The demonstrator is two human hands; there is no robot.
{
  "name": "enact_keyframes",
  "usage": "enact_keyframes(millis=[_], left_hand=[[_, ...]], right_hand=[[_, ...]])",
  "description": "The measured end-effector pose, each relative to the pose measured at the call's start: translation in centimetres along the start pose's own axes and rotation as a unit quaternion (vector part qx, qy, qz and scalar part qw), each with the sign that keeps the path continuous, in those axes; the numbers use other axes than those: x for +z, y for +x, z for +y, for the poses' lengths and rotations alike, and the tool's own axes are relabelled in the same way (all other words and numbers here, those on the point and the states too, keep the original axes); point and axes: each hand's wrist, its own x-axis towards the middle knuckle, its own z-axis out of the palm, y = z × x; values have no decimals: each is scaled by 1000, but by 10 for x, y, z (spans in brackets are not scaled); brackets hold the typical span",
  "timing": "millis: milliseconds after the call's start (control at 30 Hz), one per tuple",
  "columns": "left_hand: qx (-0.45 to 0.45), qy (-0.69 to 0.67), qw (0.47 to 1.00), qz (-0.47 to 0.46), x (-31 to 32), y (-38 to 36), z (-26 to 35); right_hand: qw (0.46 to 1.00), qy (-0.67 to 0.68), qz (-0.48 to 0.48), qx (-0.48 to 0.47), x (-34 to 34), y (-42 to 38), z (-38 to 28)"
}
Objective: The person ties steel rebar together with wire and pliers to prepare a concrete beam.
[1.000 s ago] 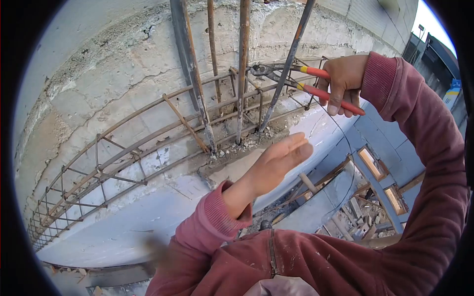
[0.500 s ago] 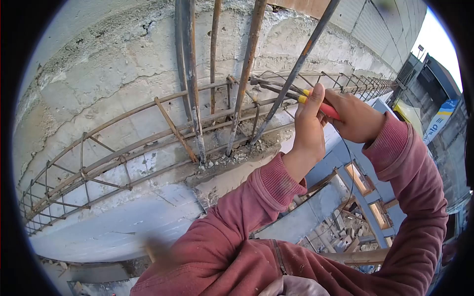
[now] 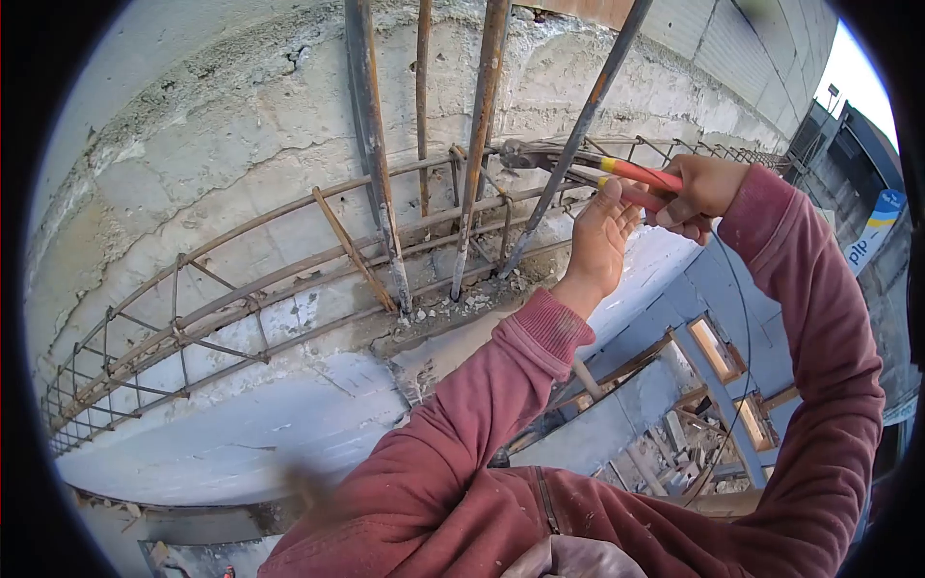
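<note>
Right hand (image 3: 706,193) grips pliers (image 3: 634,171) — left hand (image 3: 595,250) just beside them, fingers loosely uncurled, touch unclear — metal rods (image 3: 480,130) beyond.

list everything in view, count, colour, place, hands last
wall: 1, grey-beige, across the top
upright rods: several, brown and grey, before the wall
rebar cage: 1, brown, along the wall
pliers: 1, red, yellow and grey, head near the cage
pale surface: 1, bluish white, below the cage
wire: 1, dark, hanging lower right
rubble: uncounted, grey and brown, lower right
framed openings: at least 2, light brown, lower right
banner: 1, blue, white and yellow, right edge
sky: 1 patch, pale, upper right
jacket: 1, maroon, bottom centre
right hand: 1, bare, around the pliers
left hand: 1, bare, beside the pliers, contact unclear
</note>
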Motion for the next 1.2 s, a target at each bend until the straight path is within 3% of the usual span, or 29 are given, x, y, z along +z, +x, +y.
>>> enact_keyframes(millis=[67, 167, 233, 267, 300, 333, 400, 433, 467, 500, 567, 600, 633, 667, 700, 733, 767, 833, 867, 900, 933, 1000, 1100, 1133, 1167, 1200], left_hand=[[8, -68, 996, -58, 11, 3, 7], [28, -203, 977, -54, 44, 4, 16], [69, -289, 952, -74, 44, 15, 12], [66, -284, 956, -26, 47, 16, 13], [61, -278, 958, 20, 54, 15, 15], [53, -275, 958, 70, 57, 14, 13], [45, -264, 955, 129, 61, 18, 9], [36, -246, 955, 159, 65, 15, 13], [29, -226, 956, 184, 68, 16, 16], [45, -133, 980, 143, 56, 17, 10], [125, -121, 984, 29, 40, 16, -4], [166, -113, 979, -29, 34, 16, -8], [129, -151, 976, -88, 31, 16, -5], [101, -195, 971, -93, 33, 16, 1], [70, -239, 963, -99, 38, 17, 6], [38, -288, 951, -103, 42, 18, 9], [102, -328, 922, -180, 41, 29, 3], [86, -309, 946, -37, 52, 33, 3], [81, -299, 950, 39, 63, 31, 10], [62, -333, 933, 126, 81, 33, 20], [47, -328, 929, 166, 91, 36, 26], [31, -286, 934, 212, 94, 32, 27], [130, -29, 984, 115, 57, 34, -4], [185, -39, 975, 116, 57, 28, -8], [171, -100, 977, 85, 55, 30, -6], [155, -157, 974, 50, 54, 31, -5]], right_hand=[[956, 216, -188, 70, -8, -14, -19], [957, 195, -198, 89, -6, -10, -6], [992, 62, -56, 92, 3, -19, -24], [996, -4, 18, 90, 12, -28, -34], [956, -260, 132, -14, 24, -40, -38], [852, -450, 263, -46, 54, -50, -29], [734, -521, 425, -95, 79, -36, -3], [715, -502, 471, -119, 76, -25, 2], [776, -455, 424, -106, 69, -26, 5], [830, -404, 372, -94, 63, -29, 4], [936, -256, 223, -95, 39, -26, 2], [959, -218, 171, -53, 24, -24, -3], [996, -57, 55, 32, 6, -24, -11], [985, 107, -65, 115, -6, -23, -15], [958, 223, -132, 121, -9, -16, -4], [976, 162, -76, 124, -7, -19, -7], [987, 93, -19, 126, -5, -24, -15], [987, -42, 93, 121, 7, -32, -27], [940, -225, 254, 23, 21, -33, -25], [829, -389, 394, -82, 41, -33, -19], [661, -521, 508, -181, 52, -33, -15], [758, -446, 459, -123, 47, -27, -12], [893, -322, 298, -98, 15, -8, 10], [962, -214, 172, -10, 2, -3, 3], [992, -96, 39, 77, -13, -3, -6], [982, 28, -97, 161, -20, -6, -12]])
